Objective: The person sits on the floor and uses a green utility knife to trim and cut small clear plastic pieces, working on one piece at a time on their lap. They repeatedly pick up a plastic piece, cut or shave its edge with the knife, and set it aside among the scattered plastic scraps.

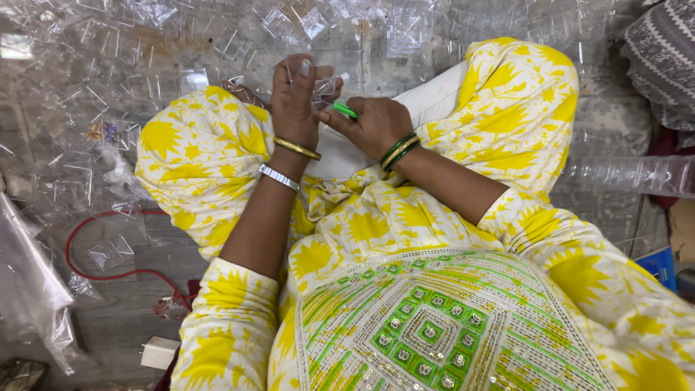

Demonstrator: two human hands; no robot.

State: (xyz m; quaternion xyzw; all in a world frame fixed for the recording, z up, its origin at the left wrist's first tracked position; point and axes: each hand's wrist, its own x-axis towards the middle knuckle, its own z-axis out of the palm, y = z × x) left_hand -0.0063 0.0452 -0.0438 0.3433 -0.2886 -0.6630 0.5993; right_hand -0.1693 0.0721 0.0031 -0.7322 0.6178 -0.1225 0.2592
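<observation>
One clear plastic piece sits pinched between both hands above the lap. The left hand curls closed around it; the right hand grips one green tool. Countless clear pieces litter the floor.

Cable left — charger nearer

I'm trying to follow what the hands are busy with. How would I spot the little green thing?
Start at the white cloth lying across the lap, between the yellow-patterned knees. Just above it the two hands meet; the right hand, the one with dark green bangles, pinches a short bright green stick. It is the only solid green item among the clear plastic pieces the left hand holds.
</observation>
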